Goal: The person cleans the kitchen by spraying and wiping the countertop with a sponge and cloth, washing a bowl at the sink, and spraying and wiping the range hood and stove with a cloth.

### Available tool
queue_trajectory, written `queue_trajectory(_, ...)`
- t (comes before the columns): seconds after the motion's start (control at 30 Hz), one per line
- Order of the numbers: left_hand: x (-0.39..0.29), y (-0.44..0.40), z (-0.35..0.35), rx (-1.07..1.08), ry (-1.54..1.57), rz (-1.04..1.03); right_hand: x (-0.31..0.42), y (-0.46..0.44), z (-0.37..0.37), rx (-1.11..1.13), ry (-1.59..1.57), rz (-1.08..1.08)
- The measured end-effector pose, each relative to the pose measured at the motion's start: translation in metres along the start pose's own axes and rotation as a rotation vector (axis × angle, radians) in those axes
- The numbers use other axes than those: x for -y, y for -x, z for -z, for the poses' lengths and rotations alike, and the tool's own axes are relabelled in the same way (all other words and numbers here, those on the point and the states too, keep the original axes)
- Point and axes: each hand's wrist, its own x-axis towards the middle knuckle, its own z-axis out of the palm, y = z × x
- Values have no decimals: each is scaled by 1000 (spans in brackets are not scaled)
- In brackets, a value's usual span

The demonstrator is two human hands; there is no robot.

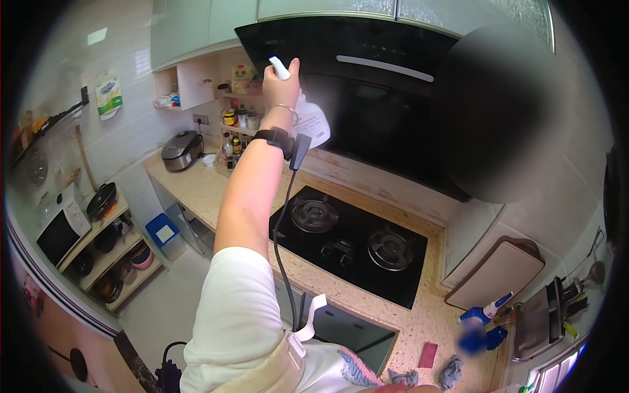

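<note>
Counter (409,327) borders hob (350,226), open air above; left hand (280,86) grips spray bottle (312,124) by hood (367,42); right hand unseen, grip unclear.

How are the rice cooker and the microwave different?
The rice cooker is rounded, but the microwave is boxy.
The rice cooker is silvery and dark, while the microwave is white with a dark door.
The rice cooker sits on the counter; the microwave stands on the shelf unit.
They're alike in one way: both look closed.
</note>
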Motion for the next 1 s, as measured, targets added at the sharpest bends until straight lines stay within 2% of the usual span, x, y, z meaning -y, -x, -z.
queue_trajectory(0.07, 16, -9, 6, 2, -135, -2, 0, -16, 22, 148, -168, -82)
queue_trajectory(0.2, 26, 23, 14, 324, -259, -67, 14, -78, 127, 315, -380, -150)
queue_trajectory(0.23, 24, 38, 13, 411, -268, -38, 16, -92, 151, 345, -415, -148)
queue_trajectory(0.3, 46, 71, -1, 541, -213, -218, 19, -110, 186, 377, -464, -139)
queue_trajectory(0.37, 45, 104, -13, 633, -179, -301, 22, -122, 204, 402, -486, -129)
queue_trajectory(0.4, 44, 117, -21, 662, -177, -255, 21, -125, 209, 415, -493, -129)
queue_trajectory(0.5, 34, 157, -42, 761, -113, -208, 20, -126, 214, 457, -502, -130)
queue_trajectory(0.57, 14, 186, -56, 799, -149, -305, 20, -125, 216, 475, -505, -137)
queue_trajectory(0.67, -18, 229, -81, 819, -42, -386, 19, -123, 220, 479, -508, -139)
queue_trajectory(0.8, -79, 278, -102, 954, 112, -384, 26, -119, 227, 379, -518, -148)
queue_trajectory(0.9, -99, 326, -125, 960, 161, -293, 36, -113, 213, 219, -732, -316)
queue_trajectory(0.93, -100, 344, -132, 978, 170, -232, 38, -115, 205, 244, -952, -481)
queue_trajectory(1.0, -96, 369, -131, 1001, 95, -230, 19, -80, 144, 290, -628, -324)
